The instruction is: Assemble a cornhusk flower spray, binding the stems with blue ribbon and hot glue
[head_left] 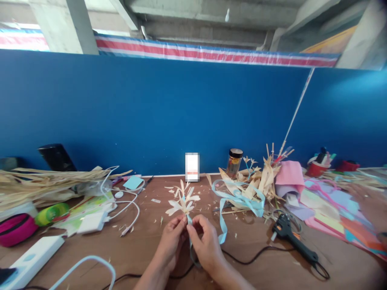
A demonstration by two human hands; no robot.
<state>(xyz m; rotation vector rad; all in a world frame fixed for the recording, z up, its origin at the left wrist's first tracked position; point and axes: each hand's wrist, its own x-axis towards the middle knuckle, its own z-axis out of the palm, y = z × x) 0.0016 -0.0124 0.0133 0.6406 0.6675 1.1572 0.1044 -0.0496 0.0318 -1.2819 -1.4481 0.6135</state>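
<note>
Pale flower (182,204) in hand
Left hand (172,235) pinches its base; right hand (207,238) pinches the blue strip (189,220) at the flower's six o'clock.

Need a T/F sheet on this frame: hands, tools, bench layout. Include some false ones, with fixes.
1. The left hand pinches the pale flower just below its petals. True.
2. The right hand holds the glue gun. False: the glue gun lies on the table, right of the right hand.
3. The jar has a black lid. True.
4. The light blue ribbon is wound in a tight roll. False: the ribbon lies in loose loops.
5. The partition is blue. True.
</note>
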